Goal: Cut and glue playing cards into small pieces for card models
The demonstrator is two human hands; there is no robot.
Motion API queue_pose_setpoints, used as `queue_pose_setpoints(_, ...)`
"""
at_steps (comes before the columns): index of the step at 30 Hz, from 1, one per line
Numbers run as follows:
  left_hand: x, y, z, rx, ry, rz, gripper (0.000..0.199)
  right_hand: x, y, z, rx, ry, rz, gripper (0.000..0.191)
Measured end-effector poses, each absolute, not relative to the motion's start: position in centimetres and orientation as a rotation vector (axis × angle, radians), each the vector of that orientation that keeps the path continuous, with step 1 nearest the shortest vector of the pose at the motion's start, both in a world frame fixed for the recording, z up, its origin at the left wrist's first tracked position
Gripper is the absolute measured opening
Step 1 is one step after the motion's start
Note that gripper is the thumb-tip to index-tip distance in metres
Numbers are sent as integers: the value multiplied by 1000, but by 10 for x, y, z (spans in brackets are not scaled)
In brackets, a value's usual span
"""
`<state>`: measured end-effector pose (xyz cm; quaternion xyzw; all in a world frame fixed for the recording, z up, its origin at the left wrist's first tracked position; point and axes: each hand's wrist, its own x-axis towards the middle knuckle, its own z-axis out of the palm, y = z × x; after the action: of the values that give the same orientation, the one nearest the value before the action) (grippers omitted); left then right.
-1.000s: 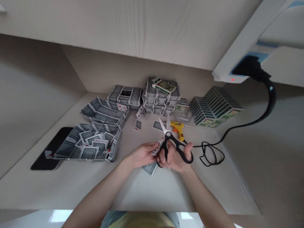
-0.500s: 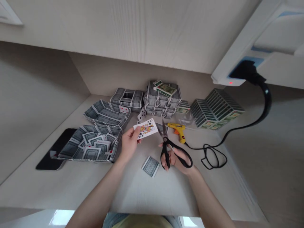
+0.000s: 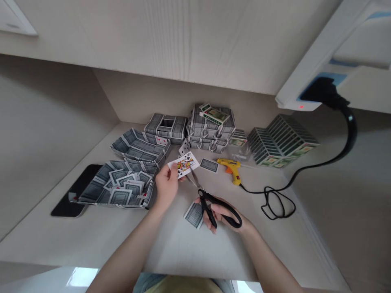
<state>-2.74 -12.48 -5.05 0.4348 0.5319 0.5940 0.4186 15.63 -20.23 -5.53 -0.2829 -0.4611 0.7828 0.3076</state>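
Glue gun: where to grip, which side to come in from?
Probably the handle of the glue gun, from the near right: the gun lies on its side, pointing left, handle slanting toward the person. Mind the cord leaving the handle's base.

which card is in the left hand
The queen, face showing in the left hand; the card beside the glue gun and the card by the right hand lie with patterned backs up.

Dim, soft light greys the worktop (image 3: pixel 179 250); glare patches (image 3: pixel 82 277) burn white below its front edge; wide-angle distortion stretches the margins.
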Motion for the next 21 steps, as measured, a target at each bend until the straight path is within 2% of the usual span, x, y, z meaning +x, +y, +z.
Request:
queue_pose_setpoints(7, -22, -134, -51, 1295, 1390, 1381, 32, 154, -202, -55, -800, -1227, 2021, 51)
queue_pose_setpoints(21, -9, -142, -53, 1251, 1324, 1335, 33, 148, -200, -58, -830, -1161, 1961, 48)
